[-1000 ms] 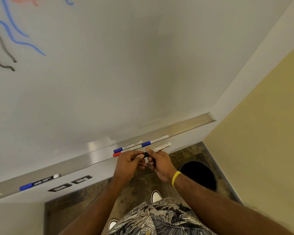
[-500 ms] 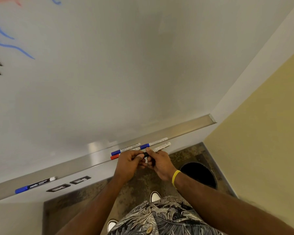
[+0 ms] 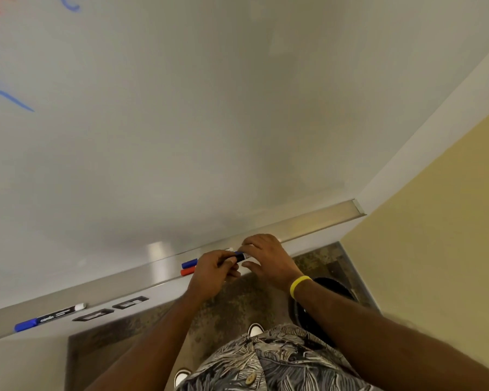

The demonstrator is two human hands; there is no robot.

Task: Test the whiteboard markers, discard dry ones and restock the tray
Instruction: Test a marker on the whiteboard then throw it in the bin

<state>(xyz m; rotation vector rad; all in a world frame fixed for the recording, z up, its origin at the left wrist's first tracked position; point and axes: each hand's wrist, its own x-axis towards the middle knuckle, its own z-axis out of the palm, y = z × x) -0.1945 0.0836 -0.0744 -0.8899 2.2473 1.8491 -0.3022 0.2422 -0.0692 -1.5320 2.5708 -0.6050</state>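
My left hand (image 3: 212, 273) pinches the black end of a black marker (image 3: 239, 257) just in front of the metal tray (image 3: 316, 221). My right hand (image 3: 270, 259) lies over the tray to the right of it, fingers curled and thumb apart, and hides the marker's white barrel, so its grip is unclear. A blue cap (image 3: 239, 253) shows at its fingertips. A blue-capped marker (image 3: 189, 263) and a red-capped marker (image 3: 188, 271) lie in the tray left of my hands. Another blue marker (image 3: 50, 317) rests far left in the tray.
The whiteboard (image 3: 209, 122) carries blue and red scribbles at its upper left. A round dark bin (image 3: 332, 287) stands on the floor under my right wrist. A yellow wall (image 3: 449, 221) closes the right side. Two dark rectangular plates (image 3: 130, 301) sit below the tray.
My right hand has moved up from in front of the tray to over it, covering the markers there. My left hand still pinches the black end. The view has shifted slightly right.
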